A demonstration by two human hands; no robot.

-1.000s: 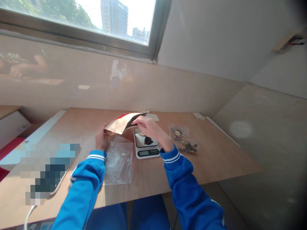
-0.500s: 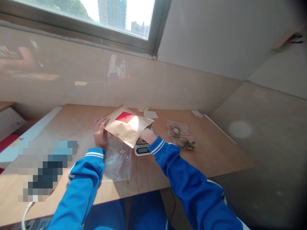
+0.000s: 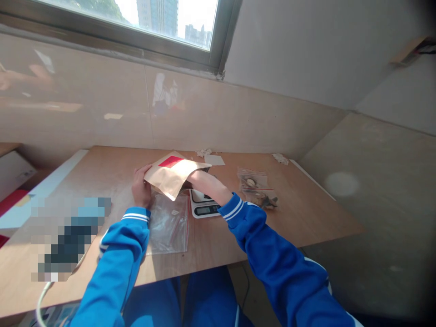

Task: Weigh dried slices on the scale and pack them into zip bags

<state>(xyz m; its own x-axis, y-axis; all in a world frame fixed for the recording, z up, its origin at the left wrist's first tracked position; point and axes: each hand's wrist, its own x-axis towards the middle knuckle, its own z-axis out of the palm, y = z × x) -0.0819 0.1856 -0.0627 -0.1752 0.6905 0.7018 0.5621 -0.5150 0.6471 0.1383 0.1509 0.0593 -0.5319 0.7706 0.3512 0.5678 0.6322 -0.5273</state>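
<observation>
A brown kraft paper bag [image 3: 166, 178] with a red label is held tilted above the table, its mouth facing right. My left hand [image 3: 141, 186] grips the bag's closed left end, fingers wrapped around it. My right hand [image 3: 199, 179] reaches in through the mouth; its fingers are hidden inside the bag, so what they touch does not show. Beneath my right forearm lies a white digital kitchen scale [image 3: 204, 210], partly covered by the arm. Below the bag, a clear zip bag [image 3: 168, 227] lies flat on the table.
Right of the scale lie small zip bags with dried brown pieces [image 3: 260, 197]. A white paper slip [image 3: 214, 160] and crumpled scraps [image 3: 280, 158] are near the wall. A pixelated object [image 3: 73, 236] with a white cable [image 3: 41, 302] occupies the left of the wooden table [image 3: 306, 222].
The paper bag has shifted slightly left and its mouth has tipped. My right wrist has drawn back a little, so more forearm and more of the scale show.
</observation>
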